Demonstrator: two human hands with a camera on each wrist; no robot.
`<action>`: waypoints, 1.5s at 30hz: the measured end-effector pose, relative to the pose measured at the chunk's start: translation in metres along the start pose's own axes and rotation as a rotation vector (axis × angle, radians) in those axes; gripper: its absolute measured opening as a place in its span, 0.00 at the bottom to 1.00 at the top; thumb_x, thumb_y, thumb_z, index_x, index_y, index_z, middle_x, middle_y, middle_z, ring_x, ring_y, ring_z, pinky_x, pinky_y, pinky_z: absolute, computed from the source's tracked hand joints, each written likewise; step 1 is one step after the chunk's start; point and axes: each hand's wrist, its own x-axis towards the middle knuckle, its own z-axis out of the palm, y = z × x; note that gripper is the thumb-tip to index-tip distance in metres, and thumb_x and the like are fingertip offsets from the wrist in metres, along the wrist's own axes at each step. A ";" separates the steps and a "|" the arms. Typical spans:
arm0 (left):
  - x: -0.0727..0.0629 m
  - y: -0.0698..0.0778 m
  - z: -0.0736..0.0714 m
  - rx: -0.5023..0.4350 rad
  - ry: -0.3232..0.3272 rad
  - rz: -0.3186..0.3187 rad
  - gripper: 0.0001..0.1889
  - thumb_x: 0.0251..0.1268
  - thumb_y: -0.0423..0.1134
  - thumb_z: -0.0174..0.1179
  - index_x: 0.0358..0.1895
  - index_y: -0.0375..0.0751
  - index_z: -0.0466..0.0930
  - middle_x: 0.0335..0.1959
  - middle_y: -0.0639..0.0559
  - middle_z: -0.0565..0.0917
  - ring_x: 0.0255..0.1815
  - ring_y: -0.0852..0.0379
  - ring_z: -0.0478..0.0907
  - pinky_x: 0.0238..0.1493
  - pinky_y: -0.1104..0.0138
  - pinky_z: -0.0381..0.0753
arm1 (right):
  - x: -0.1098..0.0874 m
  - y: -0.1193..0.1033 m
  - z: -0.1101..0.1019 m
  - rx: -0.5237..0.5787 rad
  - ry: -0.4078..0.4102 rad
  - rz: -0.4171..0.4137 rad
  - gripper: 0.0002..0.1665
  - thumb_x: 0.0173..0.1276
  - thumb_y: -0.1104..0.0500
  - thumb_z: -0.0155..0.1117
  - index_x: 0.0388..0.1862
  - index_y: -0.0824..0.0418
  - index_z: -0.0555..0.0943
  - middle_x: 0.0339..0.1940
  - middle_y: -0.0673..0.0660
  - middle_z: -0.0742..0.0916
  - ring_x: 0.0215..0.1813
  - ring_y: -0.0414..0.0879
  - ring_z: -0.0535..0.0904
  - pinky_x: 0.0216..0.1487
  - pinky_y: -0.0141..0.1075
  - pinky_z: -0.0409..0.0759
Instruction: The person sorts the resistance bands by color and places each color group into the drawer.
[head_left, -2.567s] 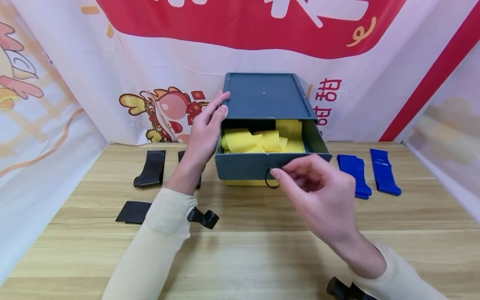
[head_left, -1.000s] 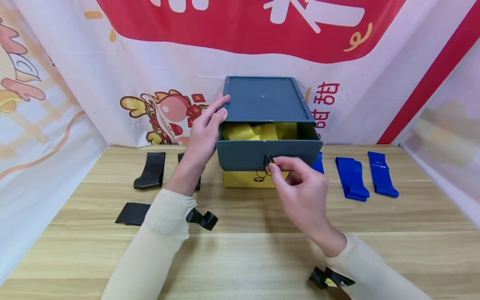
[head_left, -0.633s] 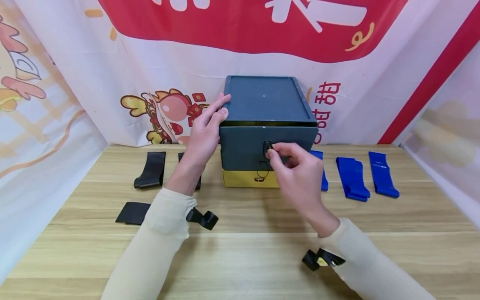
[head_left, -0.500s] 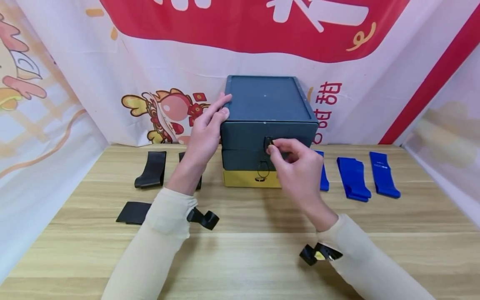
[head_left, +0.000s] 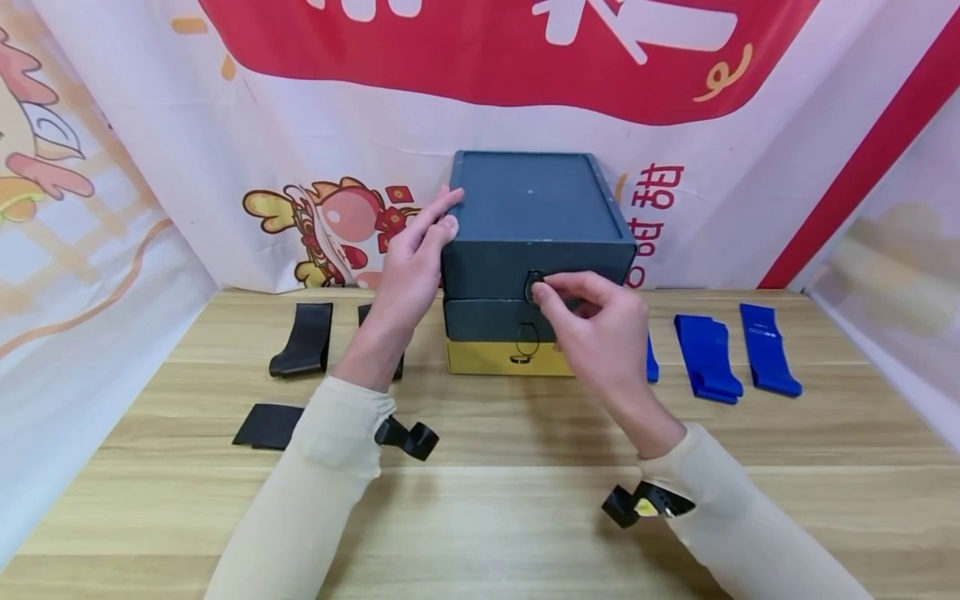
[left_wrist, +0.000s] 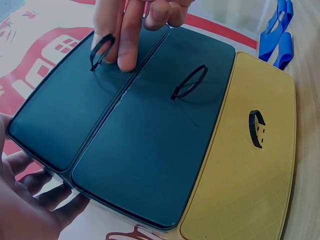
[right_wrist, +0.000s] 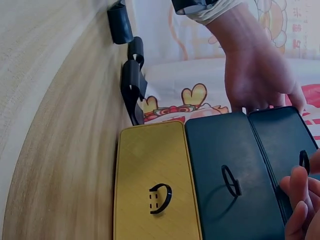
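Note:
A stack of drawers stands against the backdrop, with a dark blue-green upper drawer (head_left: 487, 271), a matching middle drawer (left_wrist: 140, 145) and a yellow bottom drawer (right_wrist: 155, 150). All three fronts are closed. Each carries a thin black loop handle. My left hand (head_left: 408, 271) rests against the cabinet's upper left side (head_left: 454, 179), fingers spread along it. At the upper drawer's loop handle (left_wrist: 102, 49), my right hand (head_left: 596, 321) has thumb and index finger pinched, the other fingers curled. Part of the loop hides behind the fingertips. The drawers' contents are out of sight.
Folded black bands (head_left: 302, 337) lie left of the cabinet, one (head_left: 266, 426) partly hidden by my left sleeve. Folded blue bands (head_left: 707, 357) lie to its right, one partly behind my right hand. A printed cloth (head_left: 345, 117) hangs directly behind.
The upper drawer, earlier pulled out with yellow bands showing inside, has slid back into the cabinet, and my right hand moved in with it. My left hand stays on the cabinet's side.

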 end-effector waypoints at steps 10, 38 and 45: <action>0.001 -0.001 -0.001 0.006 0.008 0.008 0.24 0.87 0.51 0.46 0.80 0.62 0.70 0.84 0.74 0.60 0.87 0.69 0.53 0.87 0.58 0.59 | -0.011 0.013 -0.008 0.057 -0.059 -0.003 0.14 0.79 0.49 0.66 0.50 0.56 0.91 0.43 0.55 0.94 0.19 0.46 0.81 0.23 0.34 0.80; 0.001 0.000 -0.001 -0.015 0.007 0.025 0.24 0.87 0.49 0.47 0.80 0.61 0.71 0.84 0.73 0.61 0.86 0.70 0.55 0.87 0.60 0.59 | -0.014 0.028 0.007 -0.083 -0.204 0.264 0.08 0.73 0.58 0.72 0.46 0.55 0.93 0.37 0.57 0.92 0.23 0.48 0.83 0.27 0.34 0.83; 0.000 0.000 0.000 -0.010 0.006 0.009 0.24 0.87 0.50 0.47 0.80 0.61 0.70 0.84 0.73 0.61 0.86 0.70 0.55 0.87 0.61 0.60 | -0.018 0.023 0.001 -0.079 -0.238 0.317 0.09 0.73 0.59 0.71 0.48 0.55 0.93 0.39 0.56 0.91 0.40 0.50 0.82 0.35 0.32 0.79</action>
